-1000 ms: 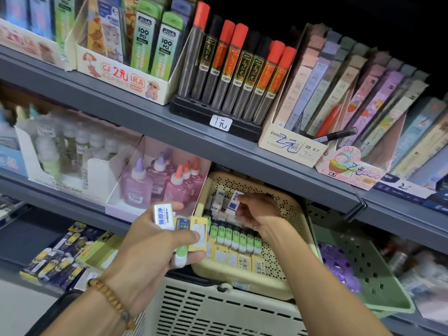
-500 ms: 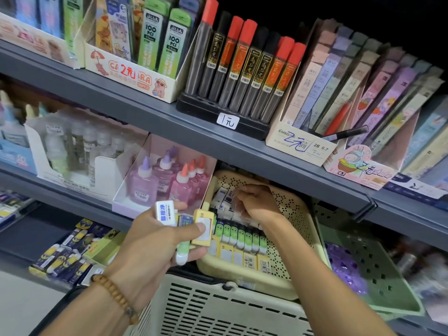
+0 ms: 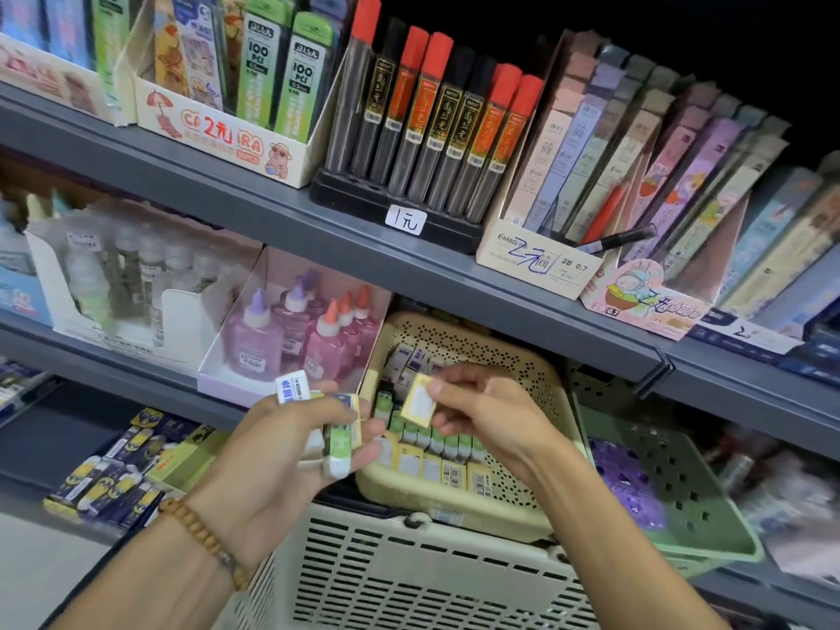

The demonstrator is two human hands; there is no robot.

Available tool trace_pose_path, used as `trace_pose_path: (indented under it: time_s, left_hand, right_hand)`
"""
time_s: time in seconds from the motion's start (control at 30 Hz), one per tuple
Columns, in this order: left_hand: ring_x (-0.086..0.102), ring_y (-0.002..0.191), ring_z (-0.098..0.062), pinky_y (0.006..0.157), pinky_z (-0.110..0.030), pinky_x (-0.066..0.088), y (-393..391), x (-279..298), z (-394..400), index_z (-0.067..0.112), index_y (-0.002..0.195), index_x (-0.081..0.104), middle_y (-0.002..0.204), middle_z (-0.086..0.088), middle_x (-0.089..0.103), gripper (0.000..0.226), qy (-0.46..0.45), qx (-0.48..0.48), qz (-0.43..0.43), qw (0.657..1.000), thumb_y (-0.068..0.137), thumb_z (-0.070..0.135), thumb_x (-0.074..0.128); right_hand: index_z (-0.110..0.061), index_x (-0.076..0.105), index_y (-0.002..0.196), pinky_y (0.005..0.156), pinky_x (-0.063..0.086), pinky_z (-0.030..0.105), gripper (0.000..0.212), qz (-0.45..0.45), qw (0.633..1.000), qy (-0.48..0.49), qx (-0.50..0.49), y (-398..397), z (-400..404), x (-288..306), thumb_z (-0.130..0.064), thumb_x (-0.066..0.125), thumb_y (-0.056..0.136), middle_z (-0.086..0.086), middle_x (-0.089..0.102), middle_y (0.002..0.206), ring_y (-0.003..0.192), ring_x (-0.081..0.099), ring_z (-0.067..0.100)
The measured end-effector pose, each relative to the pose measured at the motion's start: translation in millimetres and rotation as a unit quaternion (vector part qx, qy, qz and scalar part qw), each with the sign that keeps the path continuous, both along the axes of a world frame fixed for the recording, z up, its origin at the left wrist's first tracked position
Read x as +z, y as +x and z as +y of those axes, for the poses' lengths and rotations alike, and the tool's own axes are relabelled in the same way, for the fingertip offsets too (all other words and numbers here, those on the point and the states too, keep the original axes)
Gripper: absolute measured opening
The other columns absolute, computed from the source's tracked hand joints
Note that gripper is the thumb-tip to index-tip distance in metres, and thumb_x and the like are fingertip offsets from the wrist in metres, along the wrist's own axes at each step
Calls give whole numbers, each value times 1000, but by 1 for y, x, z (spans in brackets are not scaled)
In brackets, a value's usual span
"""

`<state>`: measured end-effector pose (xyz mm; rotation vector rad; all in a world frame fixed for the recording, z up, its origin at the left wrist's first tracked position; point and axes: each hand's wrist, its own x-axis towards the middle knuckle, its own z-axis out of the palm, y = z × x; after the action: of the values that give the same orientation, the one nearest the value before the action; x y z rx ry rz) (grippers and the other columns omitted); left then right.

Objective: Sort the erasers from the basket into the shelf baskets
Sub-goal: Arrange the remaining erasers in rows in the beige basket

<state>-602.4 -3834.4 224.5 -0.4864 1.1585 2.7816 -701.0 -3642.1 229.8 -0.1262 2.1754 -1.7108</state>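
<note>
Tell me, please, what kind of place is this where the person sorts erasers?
Most likely a stationery shop. Grey shelves carry display boxes of pencil leads with a handwritten price tag, and glue bottles stand in a carton. The right hand pinches a yellow eraser above a beige shelf basket.

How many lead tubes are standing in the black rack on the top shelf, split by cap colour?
Red-capped lead tubes: 5
Black-capped lead tubes: 3
Total: 8
</note>
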Motion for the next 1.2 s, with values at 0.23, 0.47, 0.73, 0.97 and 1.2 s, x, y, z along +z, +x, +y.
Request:
trace_pose_path:
  time_s: [0.23,0.47,0.73,0.97,1.2]
  left_hand:
    - [72,91,-37,70,-50,59,-1,-1,1,2,120,54,102,-22,72,44,18,-17,15,1000,80,-16,54]
    - [72,87,-36,64,-41,61,2,0,7,4,111,57,98,-22,73,54,-12,-19,17,1000,59,-3,70]
    - [72,85,-37,70,-42,61,5,4,11,2,115,62,96,-22,73,51,-122,-39,18,992,66,8,76]
    - [74,79,-32,63,-38,62,1,1,9,-8,107,61,93,-20,74,22,-105,10,-31,994,86,-11,54]
    - [74,81,-32,65,-35,61,1,2,3,-12,104,59,94,-22,73,21,-101,26,-18,994,86,-16,50]
  right_hand:
    - [-5,69,88,52,53,24,8,-45,989,143,-1,5,30,-15,-1,63,90,8,70,65,55,65,15]
    - [-18,73,93,51,46,17,5,87,975,195,59,25,12,4,-17,68,91,8,68,85,52,55,5]
    - [-46,56,126,61,43,10,70,249,925,134,253,53,-22,17,-18,87,70,-3,49,111,71,51,0]
    - [-33,54,120,59,41,25,65,160,961,190,120,13,-7,3,-29,89,65,-10,50,82,61,44,1]
    - [-24,51,132,60,41,19,73,62,940,320,104,-33,-8,-31,-29,87,69,-4,58,89,80,57,10]
